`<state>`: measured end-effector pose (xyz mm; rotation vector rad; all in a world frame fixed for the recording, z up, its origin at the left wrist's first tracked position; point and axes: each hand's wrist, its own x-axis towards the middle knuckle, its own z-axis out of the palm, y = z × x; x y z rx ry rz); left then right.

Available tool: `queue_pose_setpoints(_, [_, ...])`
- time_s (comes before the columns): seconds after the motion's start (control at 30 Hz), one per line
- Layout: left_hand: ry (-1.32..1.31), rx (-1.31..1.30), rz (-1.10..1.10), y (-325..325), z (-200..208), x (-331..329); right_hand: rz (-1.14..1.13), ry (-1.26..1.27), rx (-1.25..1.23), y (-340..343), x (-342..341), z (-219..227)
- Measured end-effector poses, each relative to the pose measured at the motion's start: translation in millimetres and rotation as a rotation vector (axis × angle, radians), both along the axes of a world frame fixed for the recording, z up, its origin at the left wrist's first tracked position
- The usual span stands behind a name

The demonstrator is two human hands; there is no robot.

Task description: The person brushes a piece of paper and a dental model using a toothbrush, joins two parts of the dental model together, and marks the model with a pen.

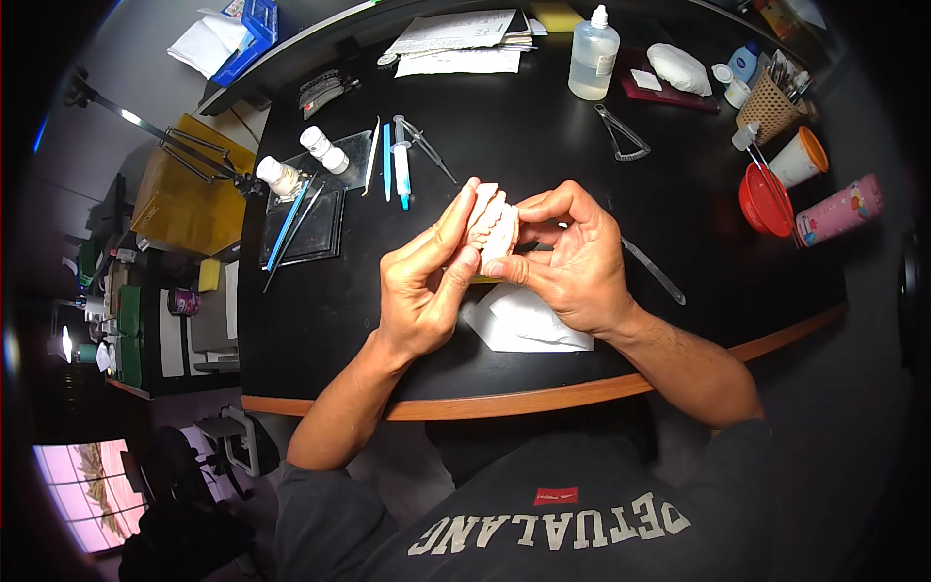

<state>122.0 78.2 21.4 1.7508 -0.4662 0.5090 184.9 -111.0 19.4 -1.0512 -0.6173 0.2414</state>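
Observation:
Between both hands I hold a pale pink dental cast above the black table, its row of teeth showing. My left hand is closed on its left side, fingers along the back and thumb at the lower edge. My right hand pinches the right side between thumb and fingertips. Folded white tissue lies on the table beneath the hands. Just beyond the cast are a syringe with a blue tip, a thin blue stick and a metal caliper-like tool.
At left, white jars and brushes rest on dark glass slabs. A metal spatula-like tool lies right of my hand; another caliper is farther back. A clear bottle, red bowl, orange-rimmed cup and wicker holder stand beyond.

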Motion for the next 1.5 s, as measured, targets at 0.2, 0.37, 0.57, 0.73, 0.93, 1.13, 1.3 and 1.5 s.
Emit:
queue_pose_setpoints(0.2, [0.029, 0.018, -0.034, 0, -1, 0, 0.002, -0.029, -0.016, -2, 1, 3])
queue_pose_setpoints(0.37, [0.126, -0.152, -0.084, -1, 3, -6, 0.052, 0.041, 0.030, 0, -2, 6])
queue_pose_setpoints(0.57, [0.020, -0.146, -0.072, -3, 1, -2, 0.056, 0.053, 0.045, -1, -1, 1])
queue_pose_setpoints(0.73, [-0.004, -0.169, -0.063, -3, 2, -1, 0.060, 0.088, 0.063, 0, 0, -2])
queue_pose_setpoints(0.93, [0.028, -0.248, -0.105, 1, 3, 1, 0.067, 0.097, 0.031, -1, 1, -2])
queue_pose_setpoints(1.13, [0.175, -0.264, -0.180, 17, 7, 2, 0.087, 0.067, -0.028, -5, 1, 6])
queue_pose_setpoints(1.3, [0.147, -0.224, -0.166, 20, 6, 4, 0.072, 0.089, -0.041, -7, 1, 8])
queue_pose_setpoints(1.5, [0.155, -0.320, -0.139, 14, 7, 4, 0.056, 0.099, -0.019, -7, 0, 9])
